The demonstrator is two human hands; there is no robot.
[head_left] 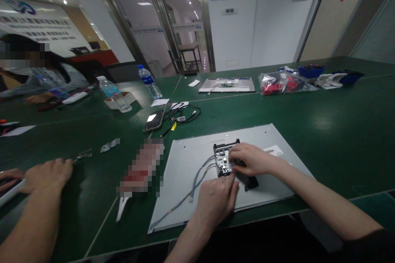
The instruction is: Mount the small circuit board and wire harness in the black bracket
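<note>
A grey metal panel (185,160) lies flat on the green table (339,131) in front of me. On it sits a small circuit board (222,161) in a black bracket, with grey cables (200,174) running off to the lower left. My right hand (251,159) rests on the board's right side, fingers curled around it and the bracket. My left hand (216,199) is just below, its fingers pinched together at the board's lower edge; what they hold is hidden.
A co-worker's hand (46,174) lies on the table at left, another person sits far left. A phone (154,120), black cables (183,115), two water bottles (149,81), a second panel (227,85), a bag of red parts (284,82) and blue bins (311,70) lie behind.
</note>
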